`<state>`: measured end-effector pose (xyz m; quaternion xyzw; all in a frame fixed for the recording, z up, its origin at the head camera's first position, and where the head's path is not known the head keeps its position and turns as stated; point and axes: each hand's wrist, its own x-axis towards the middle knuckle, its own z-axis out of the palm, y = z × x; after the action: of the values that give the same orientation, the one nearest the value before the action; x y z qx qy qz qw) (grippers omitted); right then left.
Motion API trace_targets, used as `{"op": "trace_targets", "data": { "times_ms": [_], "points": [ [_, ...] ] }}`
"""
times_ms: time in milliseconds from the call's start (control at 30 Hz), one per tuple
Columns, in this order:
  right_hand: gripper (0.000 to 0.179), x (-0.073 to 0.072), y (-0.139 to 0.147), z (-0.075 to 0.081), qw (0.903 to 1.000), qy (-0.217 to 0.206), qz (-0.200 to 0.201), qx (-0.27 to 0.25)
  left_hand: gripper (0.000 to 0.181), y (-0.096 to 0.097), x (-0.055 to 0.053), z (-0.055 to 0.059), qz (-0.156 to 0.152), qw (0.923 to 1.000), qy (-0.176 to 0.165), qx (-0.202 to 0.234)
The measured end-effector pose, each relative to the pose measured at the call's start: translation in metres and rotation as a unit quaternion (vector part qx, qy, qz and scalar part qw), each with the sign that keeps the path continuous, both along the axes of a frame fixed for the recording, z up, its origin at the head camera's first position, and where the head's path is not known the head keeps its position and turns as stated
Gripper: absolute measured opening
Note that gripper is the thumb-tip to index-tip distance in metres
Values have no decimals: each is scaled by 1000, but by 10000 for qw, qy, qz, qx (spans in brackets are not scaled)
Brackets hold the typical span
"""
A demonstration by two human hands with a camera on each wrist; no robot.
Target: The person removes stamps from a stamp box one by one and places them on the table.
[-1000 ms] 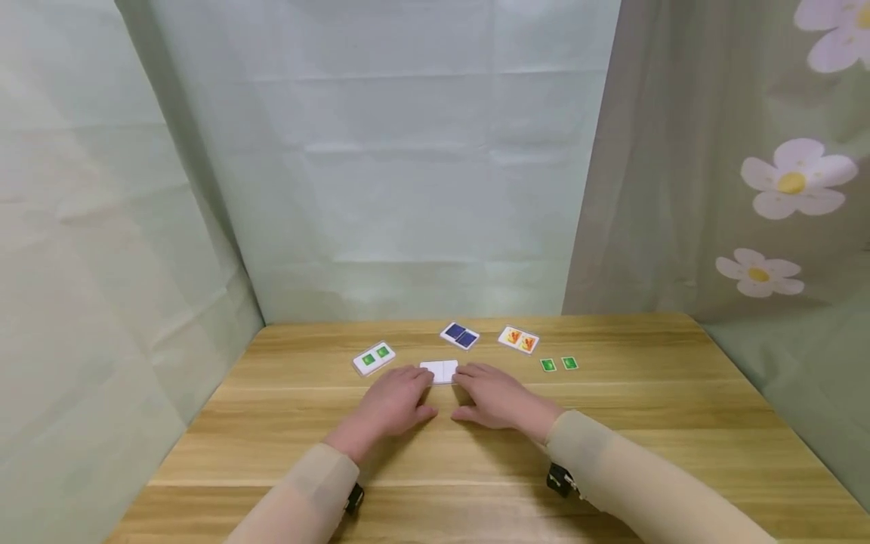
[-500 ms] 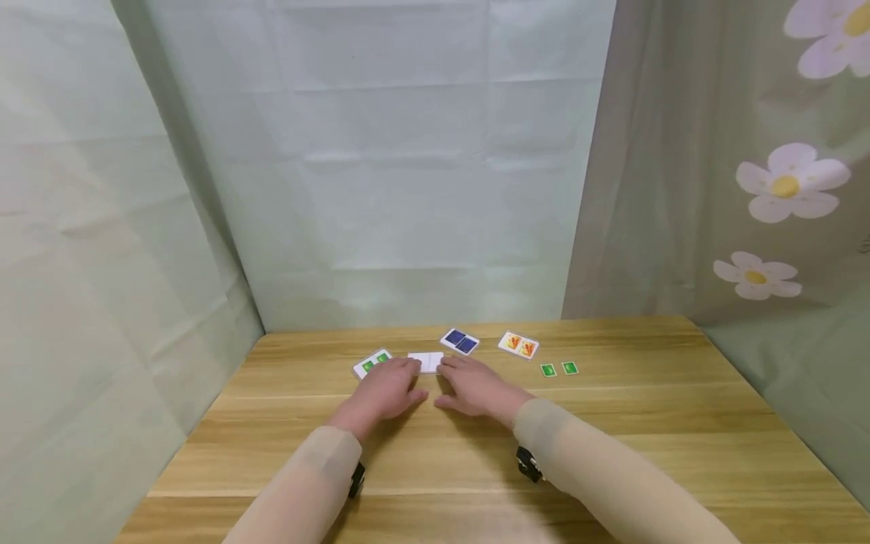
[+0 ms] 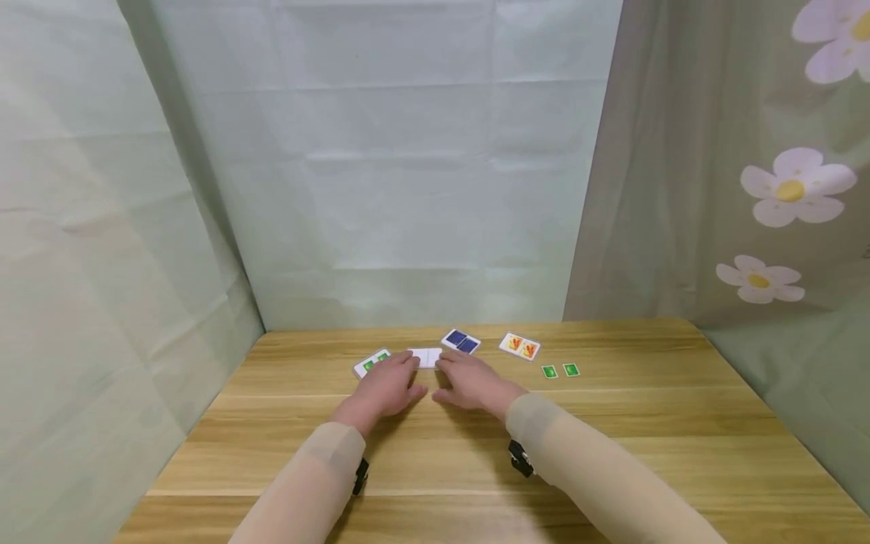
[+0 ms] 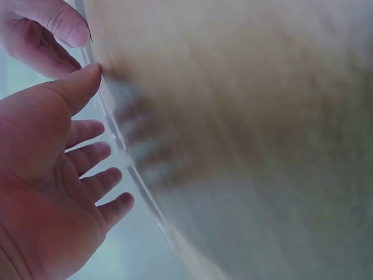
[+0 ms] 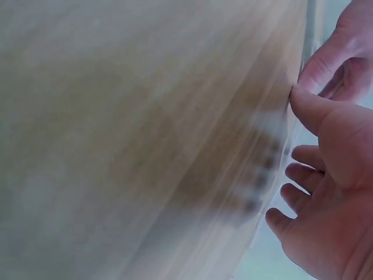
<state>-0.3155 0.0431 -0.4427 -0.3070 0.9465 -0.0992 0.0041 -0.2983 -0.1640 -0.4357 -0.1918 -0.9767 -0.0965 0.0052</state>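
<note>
Both the left hand (image 3: 387, 384) and right hand (image 3: 472, 380), fingers uncurled, touch the white card (image 3: 427, 358) lying between them, just beside the blue-square card (image 3: 458, 339); light, even pressure should steady it best.

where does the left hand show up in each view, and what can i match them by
Head: left hand left of centre, below middle.
Left wrist: large, filling much of the left side.
Right wrist: upper right corner, partly cut off.
Shared landmark: wooden tabletop.
</note>
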Motion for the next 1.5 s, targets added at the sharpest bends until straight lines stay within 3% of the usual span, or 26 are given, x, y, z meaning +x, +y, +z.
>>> {"op": "trace_targets", "data": {
  "times_ms": [233, 633, 800, 1067, 1367, 1500],
  "points": [
    [74, 8, 9, 1, 9996, 9, 12, -271, 65, -9, -1, 1, 202, 9996, 131, 145],
    [76, 35, 33, -1, 9983, 274, 334, -381, 61, -36, -4, -3, 511, 9977, 395, 185],
    [75, 50, 47, -3, 9976, 260, 429, -467, 68, -46, -5, -5, 780, 9964, 268, 211],
    [74, 69, 64, -1, 9965, -99, 389, -728, 70, -56, -6, -9, 932, 9950, 113, 336],
    [75, 81, 76, -1, 9941, -386, 233, -988, 68, -64, -8, -12, 1107, 9925, -161, 501],
    [74, 85, 80, 0, 9931, -431, 212, -1067, 66, -63, -7, -10, 1109, 9921, -131, 569]
  ]
}}
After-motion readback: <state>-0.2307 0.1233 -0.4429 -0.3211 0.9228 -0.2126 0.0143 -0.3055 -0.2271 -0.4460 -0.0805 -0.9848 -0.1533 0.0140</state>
